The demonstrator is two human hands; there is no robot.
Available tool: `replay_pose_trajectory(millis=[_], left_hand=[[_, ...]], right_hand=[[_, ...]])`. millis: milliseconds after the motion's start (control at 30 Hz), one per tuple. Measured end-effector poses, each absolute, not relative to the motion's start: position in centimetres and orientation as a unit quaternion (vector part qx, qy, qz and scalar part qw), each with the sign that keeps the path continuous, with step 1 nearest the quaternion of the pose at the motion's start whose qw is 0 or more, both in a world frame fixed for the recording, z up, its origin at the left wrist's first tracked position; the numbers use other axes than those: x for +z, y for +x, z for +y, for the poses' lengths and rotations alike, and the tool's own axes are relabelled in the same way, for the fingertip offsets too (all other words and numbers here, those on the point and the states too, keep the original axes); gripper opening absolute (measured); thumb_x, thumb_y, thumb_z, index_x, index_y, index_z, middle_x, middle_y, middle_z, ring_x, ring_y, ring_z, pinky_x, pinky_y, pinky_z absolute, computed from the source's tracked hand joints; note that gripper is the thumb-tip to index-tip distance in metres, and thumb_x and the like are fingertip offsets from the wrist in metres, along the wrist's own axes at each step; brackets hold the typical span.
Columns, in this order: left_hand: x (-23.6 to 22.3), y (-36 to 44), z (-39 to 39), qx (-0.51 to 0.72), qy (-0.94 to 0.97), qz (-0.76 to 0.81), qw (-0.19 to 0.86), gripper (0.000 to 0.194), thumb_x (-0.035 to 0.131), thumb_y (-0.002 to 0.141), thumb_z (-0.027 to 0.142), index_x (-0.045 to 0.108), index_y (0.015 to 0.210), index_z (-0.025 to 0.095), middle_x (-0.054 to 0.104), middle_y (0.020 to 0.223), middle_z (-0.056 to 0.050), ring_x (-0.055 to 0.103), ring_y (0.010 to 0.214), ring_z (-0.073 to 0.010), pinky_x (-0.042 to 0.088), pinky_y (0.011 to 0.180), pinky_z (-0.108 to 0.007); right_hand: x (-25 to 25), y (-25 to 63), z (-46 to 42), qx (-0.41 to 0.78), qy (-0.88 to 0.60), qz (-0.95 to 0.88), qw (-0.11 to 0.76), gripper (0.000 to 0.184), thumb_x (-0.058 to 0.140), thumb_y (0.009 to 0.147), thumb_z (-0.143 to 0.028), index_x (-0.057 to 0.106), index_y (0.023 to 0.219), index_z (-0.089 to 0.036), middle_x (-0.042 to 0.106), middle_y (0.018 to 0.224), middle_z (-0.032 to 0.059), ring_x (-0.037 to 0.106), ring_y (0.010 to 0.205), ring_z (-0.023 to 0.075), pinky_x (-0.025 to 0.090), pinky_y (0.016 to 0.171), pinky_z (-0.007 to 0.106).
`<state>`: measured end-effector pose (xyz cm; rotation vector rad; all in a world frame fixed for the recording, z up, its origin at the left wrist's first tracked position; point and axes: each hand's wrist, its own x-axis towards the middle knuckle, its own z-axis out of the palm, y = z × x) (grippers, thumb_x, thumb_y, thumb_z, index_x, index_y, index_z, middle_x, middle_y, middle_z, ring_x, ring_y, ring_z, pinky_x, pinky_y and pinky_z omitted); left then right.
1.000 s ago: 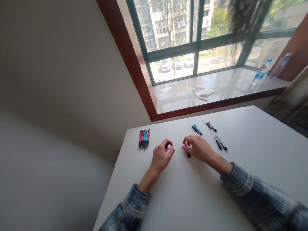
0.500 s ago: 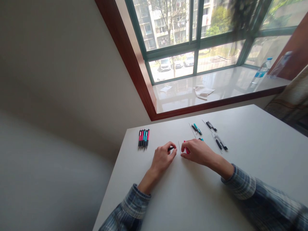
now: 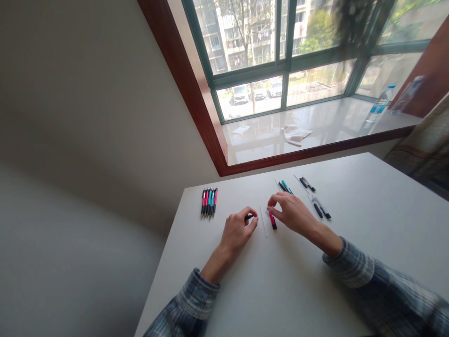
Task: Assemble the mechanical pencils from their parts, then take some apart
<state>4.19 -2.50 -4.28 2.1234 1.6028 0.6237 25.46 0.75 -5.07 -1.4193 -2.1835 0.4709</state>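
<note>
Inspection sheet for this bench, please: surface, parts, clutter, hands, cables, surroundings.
Surface: white table.
Parts: pen row at left; thin refill between the hands, beside but apart from pink-and-black barrel; loose pen parts farther right.
Clutter: crumpled cloth on windowsill.
Left hand: fingers hold small black piece.
Right hand: fingers at barrel's upper end; grip unclear.
Cables: nothing seen.
Surroundings: window ahead, wall at left, labelled bottle on windowsill.

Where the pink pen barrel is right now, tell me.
In the head view, the pink pen barrel lies on the white table, right of the picture's centre, between the thin pale rod and the right hand.
</note>
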Motion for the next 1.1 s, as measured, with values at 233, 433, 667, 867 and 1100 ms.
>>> replay_pose_trajectory(millis=[233, 433, 667, 867, 1100], left_hand=[[-4.9, 5.1, -3.9, 0.203, 0.789, 0.551, 0.181, 0.037, 0.076, 0.083, 0.052, 0.069, 0.109, 0.028, 0.076, 0.086, 0.0, 0.072, 0.081, -0.0208, 0.048, 0.074, -0.028], [-5.4, 6.7, -4.2, 0.167, 0.822, 0.532, 0.114, 0.04, 0.079, 0.08, 0.052, 0.069, 0.109, 0.026, 0.078, 0.092, -0.003, 0.073, 0.081, -0.024, 0.049, 0.072, -0.031], [-5.3, 6.9, -4.0, 0.152, 0.83, 0.53, 0.084, 0.035, 0.075, 0.085, 0.05, 0.073, 0.106, 0.023, 0.078, 0.097, -0.007, 0.072, 0.087, -0.0267, 0.048, 0.076, -0.034], [-5.5, 6.2, -3.9, 0.152, 0.788, 0.573, 0.166, 0.034, 0.076, 0.083, 0.051, 0.078, 0.109, 0.029, 0.079, 0.088, -0.004, 0.07, 0.075, -0.0231, 0.045, 0.073, -0.031], [-5.4, 6.3, -4.1, 0.172, 0.774, 0.575, 0.203, 0.034, 0.074, 0.082, 0.04, 0.077, 0.114, 0.03, 0.07, 0.069, 0.001, 0.058, 0.06, -0.0173, 0.041, 0.068, -0.029]], right_hand=[[-6.5, 26.1, 1.7, 0.206, -0.512, -0.784, 0.284, 0.011, 0.058, 0.099, -0.027, 0.067, 0.097, -0.021, 0.073, 0.092, 0.0056, 0.067, 0.089, 0.022, 0.045, 0.077, 0.03], [-6.9, 25.7, 1.8, 0.238, -0.495, -0.787, 0.281, 0.011, 0.057, 0.098, -0.025, 0.066, 0.096, -0.021, 0.075, 0.093, 0.0056, 0.068, 0.082, 0.0197, 0.046, 0.075, 0.028], [-5.8, 25.5, 1.4, 0.269, -0.508, -0.773, 0.27, 0.012, 0.055, 0.097, -0.023, 0.066, 0.092, -0.021, 0.076, 0.081, 0.0043, 0.072, 0.079, 0.0202, 0.047, 0.07, 0.027], [-4.2, 25.5, 1.0, 0.27, -0.521, -0.752, 0.301, 0.013, 0.058, 0.094, -0.027, 0.068, 0.088, -0.02, 0.077, 0.081, 0.0045, 0.072, 0.07, 0.0189, 0.049, 0.067, 0.027], [-3.7, 25.2, 0.9, 0.332, -0.494, -0.73, 0.337, 0.011, 0.064, 0.09, -0.027, 0.071, 0.084, -0.02, 0.077, 0.078, 0.0027, 0.073, 0.073, 0.0181, 0.054, 0.067, 0.026]])
